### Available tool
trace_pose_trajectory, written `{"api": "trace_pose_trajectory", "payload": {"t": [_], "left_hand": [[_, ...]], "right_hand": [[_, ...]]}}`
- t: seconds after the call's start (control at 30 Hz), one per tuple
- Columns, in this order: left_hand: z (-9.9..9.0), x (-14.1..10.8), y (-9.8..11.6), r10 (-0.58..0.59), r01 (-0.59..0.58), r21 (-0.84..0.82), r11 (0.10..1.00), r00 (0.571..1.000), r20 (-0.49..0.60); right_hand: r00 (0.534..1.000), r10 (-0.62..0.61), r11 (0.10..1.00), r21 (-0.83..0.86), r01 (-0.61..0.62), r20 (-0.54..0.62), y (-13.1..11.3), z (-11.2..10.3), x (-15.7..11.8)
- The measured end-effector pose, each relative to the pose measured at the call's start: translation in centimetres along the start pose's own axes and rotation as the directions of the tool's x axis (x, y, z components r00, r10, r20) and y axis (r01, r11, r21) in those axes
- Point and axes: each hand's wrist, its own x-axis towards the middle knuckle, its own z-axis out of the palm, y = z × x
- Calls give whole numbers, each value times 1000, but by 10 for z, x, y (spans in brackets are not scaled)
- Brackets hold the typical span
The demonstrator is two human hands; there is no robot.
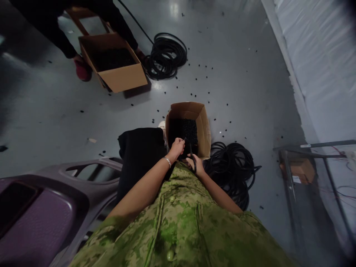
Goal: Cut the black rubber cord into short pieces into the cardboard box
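An open cardboard box (204,129) with many small black pieces (189,128) inside stands between my knees. Over its near edge, my left hand (178,146) is closed in a pinch, with a small dark thing at its fingertips that is too small to name. Black-handled scissors (194,163) are in my right hand (197,164), their blades pointing away from me over the box. The two hands are close together but apart.
Black hose coils (236,167) lie right of the box, with another coil (167,55) farther ahead. A person in dark clothes is at a second box (124,78), upper left. A purple-grey chair (47,218) stands left, a metal rack (306,146) right. Small black pieces dot the floor.
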Motion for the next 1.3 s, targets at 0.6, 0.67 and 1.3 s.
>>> {"api": "trace_pose_trajectory", "payload": {"t": [0.6, 0.67, 1.3], "left_hand": [[-5, 11, -10, 87, -90, 79, 993, 995, 38], [-5, 13, -11, 90, -93, 95, 991, 995, 38], [-10, 18, -15, 269, -269, 377, 886, 962, 52]], "right_hand": [[989, -141, 984, -106, 146, 54, -13, -2, -13], [985, -163, 976, -138, 169, 51, -11, -2, -13], [983, -181, 963, -197, 185, 39, -7, -3, -12]]}}
